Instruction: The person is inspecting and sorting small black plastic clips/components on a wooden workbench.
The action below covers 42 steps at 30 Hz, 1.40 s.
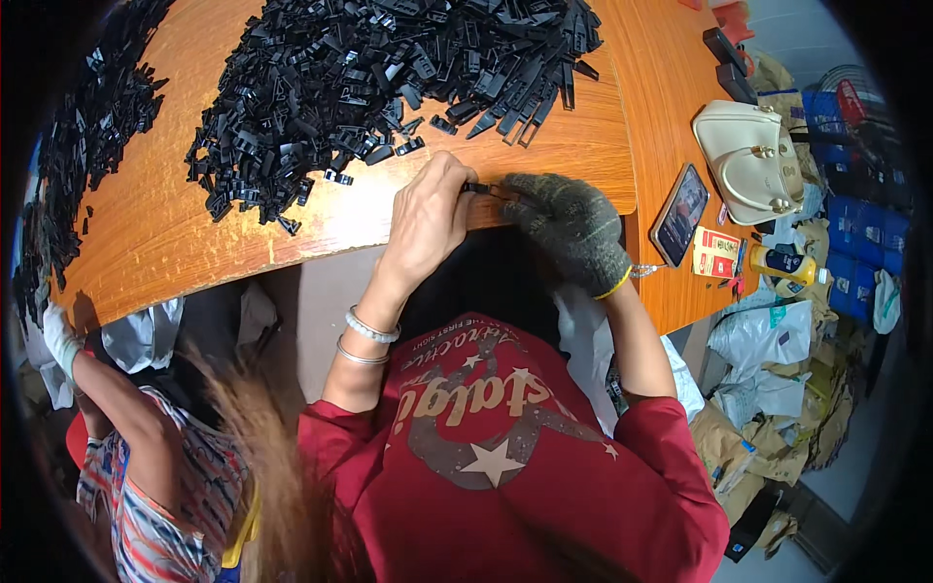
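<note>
Head: two hands gripping black plastic, one phone.

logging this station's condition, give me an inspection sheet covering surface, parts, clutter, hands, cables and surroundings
Surface: brown wood-grain table, finish worn along near edge
Job's things: large heap of small black plastic parts; one slim black plastic piece, held
Clutter: flat black smartphone, cream handbag, yellow bottle at right
Hands: bare left hand and dark grey knit-gloved right hand pinch the piece
Cables: nothing seen
Surroundings: co-worker's white-gloved hand at left
</note>
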### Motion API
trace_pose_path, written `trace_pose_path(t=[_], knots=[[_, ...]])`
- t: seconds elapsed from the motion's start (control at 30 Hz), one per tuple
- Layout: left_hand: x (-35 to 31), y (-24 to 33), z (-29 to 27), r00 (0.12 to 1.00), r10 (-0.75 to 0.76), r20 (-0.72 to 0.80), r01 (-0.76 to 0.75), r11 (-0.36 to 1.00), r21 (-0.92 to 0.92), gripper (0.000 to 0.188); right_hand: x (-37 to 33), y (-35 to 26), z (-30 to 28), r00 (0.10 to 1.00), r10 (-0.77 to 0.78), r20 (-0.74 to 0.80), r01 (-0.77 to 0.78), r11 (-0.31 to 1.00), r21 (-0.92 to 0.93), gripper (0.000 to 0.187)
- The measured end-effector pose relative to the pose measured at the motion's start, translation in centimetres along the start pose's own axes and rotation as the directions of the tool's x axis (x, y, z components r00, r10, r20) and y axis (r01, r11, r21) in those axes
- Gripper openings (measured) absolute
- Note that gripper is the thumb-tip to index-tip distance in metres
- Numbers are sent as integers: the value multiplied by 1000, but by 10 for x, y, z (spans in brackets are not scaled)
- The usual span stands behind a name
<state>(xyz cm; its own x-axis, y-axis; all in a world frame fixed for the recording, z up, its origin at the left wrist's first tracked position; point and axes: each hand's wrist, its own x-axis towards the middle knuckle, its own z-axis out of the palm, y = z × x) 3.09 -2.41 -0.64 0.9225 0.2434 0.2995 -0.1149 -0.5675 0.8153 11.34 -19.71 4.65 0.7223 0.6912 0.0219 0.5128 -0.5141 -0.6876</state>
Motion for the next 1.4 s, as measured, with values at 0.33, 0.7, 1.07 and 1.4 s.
trace_pose_path(t=[0.33,0.7,1.07,1.4], knots=[[-1,-2,3,1000,9,-21,-9,1000,-10,22,27,-17,-13,960,-101,263,217,860,-461,20],[-6,0,6,998,-64,-25,63,996,-69,13,44,3,18,795,-483,368,607,649,-459,17],[-9,0,14,995,-10,-94,6,999,-45,17,56,-33,9,851,-97,516,373,804,-463,17],[-17,8,0,994,-12,-107,18,998,60,16,0,-18,6,973,-220,73,226,829,-511,22]])
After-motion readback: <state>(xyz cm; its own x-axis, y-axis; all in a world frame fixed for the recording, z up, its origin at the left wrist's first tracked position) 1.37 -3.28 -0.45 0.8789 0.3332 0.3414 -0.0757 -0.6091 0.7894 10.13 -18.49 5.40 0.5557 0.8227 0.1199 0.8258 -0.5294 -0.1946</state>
